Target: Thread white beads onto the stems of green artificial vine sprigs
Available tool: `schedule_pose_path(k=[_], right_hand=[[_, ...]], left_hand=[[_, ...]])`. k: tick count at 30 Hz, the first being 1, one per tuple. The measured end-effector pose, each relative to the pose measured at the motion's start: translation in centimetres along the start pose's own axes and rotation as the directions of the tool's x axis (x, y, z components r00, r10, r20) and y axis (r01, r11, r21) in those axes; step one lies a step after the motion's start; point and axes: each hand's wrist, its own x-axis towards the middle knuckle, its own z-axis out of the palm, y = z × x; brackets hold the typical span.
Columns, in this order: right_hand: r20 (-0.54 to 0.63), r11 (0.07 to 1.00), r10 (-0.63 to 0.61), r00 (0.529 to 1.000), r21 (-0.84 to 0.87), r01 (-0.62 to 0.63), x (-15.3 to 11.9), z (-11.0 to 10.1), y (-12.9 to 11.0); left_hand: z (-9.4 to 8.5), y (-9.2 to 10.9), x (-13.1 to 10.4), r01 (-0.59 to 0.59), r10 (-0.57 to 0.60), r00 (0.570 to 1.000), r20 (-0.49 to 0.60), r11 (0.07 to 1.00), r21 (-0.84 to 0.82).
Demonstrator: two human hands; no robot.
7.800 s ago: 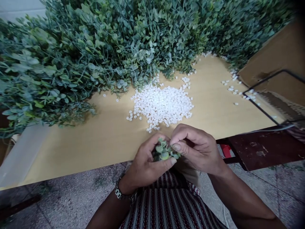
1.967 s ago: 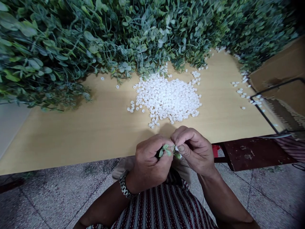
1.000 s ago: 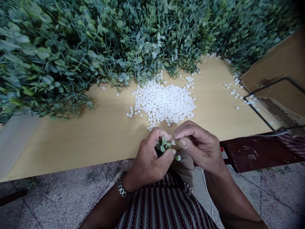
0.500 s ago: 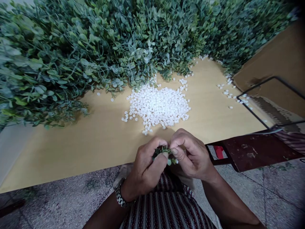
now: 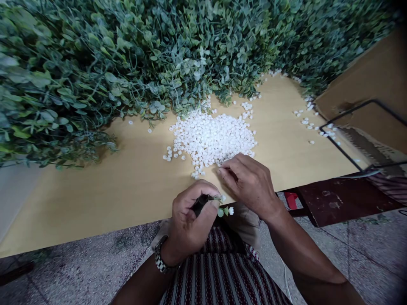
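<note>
My left hand (image 5: 194, 222) is closed, pinching a small sprig of artificial leaves (image 5: 221, 212) between thumb and forefinger. Tiny white flower pieces (image 5: 231, 210) show at the sprig's tips, while the rest of it is hidden by the fingers. At the near edge of a pile of small white bead-like pieces (image 5: 211, 137), my right hand (image 5: 249, 182) has thumb and forefinger pinched together. Whatever may be between those fingertips is too small to make out.
A thick bank of artificial greenery (image 5: 143, 55) runs along the back of the tan tabletop (image 5: 95, 190). On the right stand a torn cardboard box (image 5: 372, 80) and a black wire frame (image 5: 343, 152). Scattered white pieces (image 5: 307, 123) lie near them.
My right hand has left the sprig and moved up to the pile's near edge. My left hand still grips the sprig, with white pieces now showing more plainly at its tips.
</note>
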Motion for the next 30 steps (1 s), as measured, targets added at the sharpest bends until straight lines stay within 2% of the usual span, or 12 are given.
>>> schedule_pose_path(k=[3, 6, 11, 15, 18, 24, 26, 30], right_hand=[[0.010, 0.990, -0.016, 1.000, -0.143, 0.018, 0.0, 0.4, -0.4], [0.062, 0.990, 0.001, 0.998, -0.143, 0.008, -0.2, 0.1, -0.6], [0.134, 0.997, 0.060, 0.989, 0.045, -0.067, -0.7, -0.7, -0.4], [0.062, 0.963, 0.061, 0.996, 0.260, -0.075, -1.2, -0.7, 0.0], [0.009, 0.899, 0.114, 0.993, 0.424, -0.107, -1.6, -0.6, 0.4], [0.000, 0.780, 0.211, 0.978, 0.603, -0.168, -2.2, -0.8, 0.7], [0.017, 0.700, 0.252, 0.968, 0.687, -0.195, -2.3, -1.0, 0.6], [0.123, 0.454, 0.272, 0.954, 0.858, -0.240, -2.4, -1.4, 0.3]], left_hand=[[0.0, 0.0, -0.2, 0.025, -0.025, 1.000, -0.001, 1.000, -0.012], [0.0, 0.1, -0.4, 0.078, -0.078, 0.997, -0.014, 0.997, -0.001], [0.2, 0.0, -0.8, 0.087, -0.087, 0.996, -0.036, 0.996, 0.008], [0.1, -0.5, -1.1, 0.094, -0.100, 0.994, -0.036, 0.987, -0.131], [0.0, -0.8, -1.3, 0.099, -0.105, 0.994, -0.018, 0.976, -0.193], [0.4, -0.8, -1.1, 0.006, -0.023, 0.996, -0.091, 0.984, -0.179], [0.6, -0.7, -0.9, -0.033, 0.022, 0.996, -0.090, 0.992, -0.126], [0.8, -0.4, -0.4, -0.084, 0.080, 0.994, -0.074, 0.995, -0.056]])
